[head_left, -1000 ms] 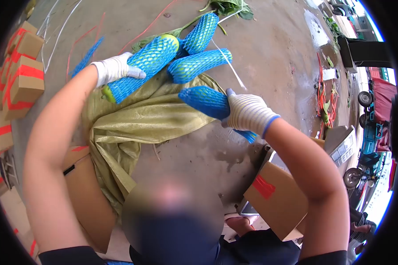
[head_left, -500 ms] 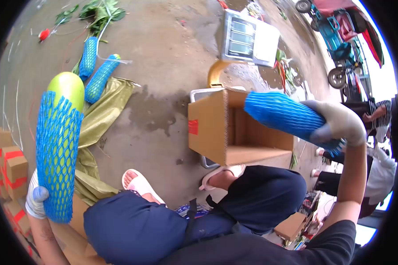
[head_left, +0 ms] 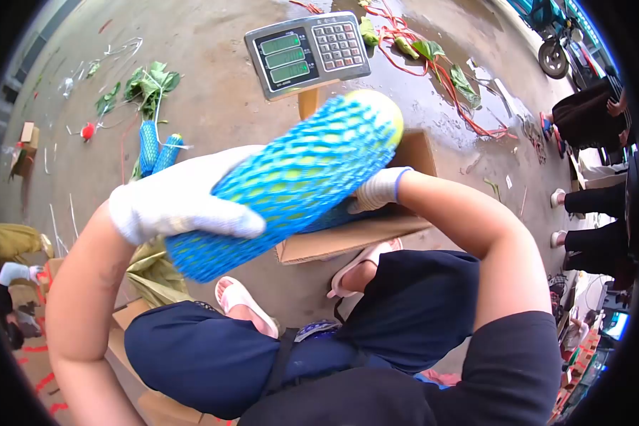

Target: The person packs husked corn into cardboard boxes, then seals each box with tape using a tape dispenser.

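Note:
My gloved left hand (head_left: 184,195) grips a green gourd in blue netting (head_left: 298,177), tilted above the cardboard box (head_left: 334,243). Its bare pale-green end points up and to the right. My gloved right hand (head_left: 380,189) reaches into the box, beside a second blue-netted gourd (head_left: 334,217) that is mostly hidden; the raised gourd covers my right fingers. Behind the box stands a scale with a display and keypad (head_left: 309,53).
Two netted gourds (head_left: 149,148) and leaves (head_left: 153,85) lie on the floor at the left. Olive cloth (head_left: 153,273) is beside my leg. Red straps (head_left: 461,106) lie on wet ground. People in dark clothes (head_left: 600,202) stand at the right; another gloved hand (head_left: 20,273) shows far left.
My left hand has brought its gourd from the left to above the box. My right hand has lowered its netted gourd into the box. The view has shifted, showing the scale's display.

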{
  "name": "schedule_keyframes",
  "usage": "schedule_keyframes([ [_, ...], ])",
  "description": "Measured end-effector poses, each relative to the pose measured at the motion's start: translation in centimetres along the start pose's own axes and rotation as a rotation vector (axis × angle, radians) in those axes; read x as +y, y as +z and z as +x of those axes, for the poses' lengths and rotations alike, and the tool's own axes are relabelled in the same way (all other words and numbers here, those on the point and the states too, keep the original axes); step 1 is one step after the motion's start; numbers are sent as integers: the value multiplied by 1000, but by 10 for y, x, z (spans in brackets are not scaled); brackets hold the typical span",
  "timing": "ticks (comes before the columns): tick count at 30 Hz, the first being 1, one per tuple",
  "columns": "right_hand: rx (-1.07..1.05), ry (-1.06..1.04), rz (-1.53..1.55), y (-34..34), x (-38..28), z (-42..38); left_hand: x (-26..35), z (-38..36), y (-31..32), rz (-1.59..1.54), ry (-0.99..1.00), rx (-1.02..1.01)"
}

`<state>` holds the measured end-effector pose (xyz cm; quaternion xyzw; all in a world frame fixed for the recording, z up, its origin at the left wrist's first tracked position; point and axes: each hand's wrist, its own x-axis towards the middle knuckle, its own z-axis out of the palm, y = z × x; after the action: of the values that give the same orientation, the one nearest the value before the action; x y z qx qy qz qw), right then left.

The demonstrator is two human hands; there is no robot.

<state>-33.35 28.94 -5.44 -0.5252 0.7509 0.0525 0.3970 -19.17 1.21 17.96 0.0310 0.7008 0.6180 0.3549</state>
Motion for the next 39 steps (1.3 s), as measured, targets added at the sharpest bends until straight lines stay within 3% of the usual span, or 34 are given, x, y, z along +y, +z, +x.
schedule_keyframes([
  [2, 144, -110, 806, -21, -40, -60, 12, 35, 8, 189, -71, -59],
  [4, 215, -34, 345, -49, -78, -133, 9, 73, 14, 439, -78, -121],
  [6, 293, 55, 144, -40, -104, -160, -5, 113, 18, 680, -131, -131],
  [7, 447, 16, 96, -19, -105, -156, -13, 129, 23, 770, -164, -117],
  [8, 461, 50, 70, -9, -109, -153, -21, 145, 26, 863, -195, -103],
  [10, 322, 97, 38, -11, -112, -151, -47, 171, 34, 993, -223, -94],
  [14, 278, 108, 11, -12, -108, -140, -97, 198, 32, 1490, -170, 61],
  [16, 555, 155, -96, -19, -103, -139, -96, 200, 40, 1469, -206, 27],
  [17, 494, 141, -85, -28, -99, -139, -69, 185, 47, 1395, -173, -43],
  [19, 507, 136, -68, -28, -93, -138, -38, 145, 35, 1174, 212, 105],
  [20, 470, 139, -65, -33, -94, -139, -38, 125, 15, 1013, 514, 262],
  [22, 507, 127, 57, -49, -104, -146, -41, 83, -31, 898, 611, 671],
  [24, 684, 62, 118, -61, -109, -145, -96, 48, -99, 642, 428, 959],
  [25, 725, 59, 122, -69, -114, -144, -125, 30, -130, 619, 191, 1067],
  [27, 810, 40, 157, -83, -125, -141, -202, 1, -183, 600, -29, 1155],
  [30, 827, 31, 172, -97, -140, -131, -302, -28, -235, 728, -468, 1107],
  [31, 830, 30, 165, -101, -144, -126, -350, -32, -255, 729, -520, 1106],
  [32, 832, 36, 160, -104, -148, -120, -356, -29, -254, 712, -678, 1104],
  [34, 830, 70, 126, -114, -153, -104, -391, -23, -263, 774, -721, 1134],
  [36, 867, 29, 253, -123, -163, -86, -427, -11, -288, 803, -574, 1087],
  [37, 841, -25, 272, -135, -182, -65, -440, 6, -304, 621, -583, 1037],
  [38, 817, -54, 298, -143, -191, -50, -452, 8, -302, 797, -622, 1119],
  [39, 789, -93, 295, -148, -198, -34, -491, 15, -320, 870, -783, 1118],
])
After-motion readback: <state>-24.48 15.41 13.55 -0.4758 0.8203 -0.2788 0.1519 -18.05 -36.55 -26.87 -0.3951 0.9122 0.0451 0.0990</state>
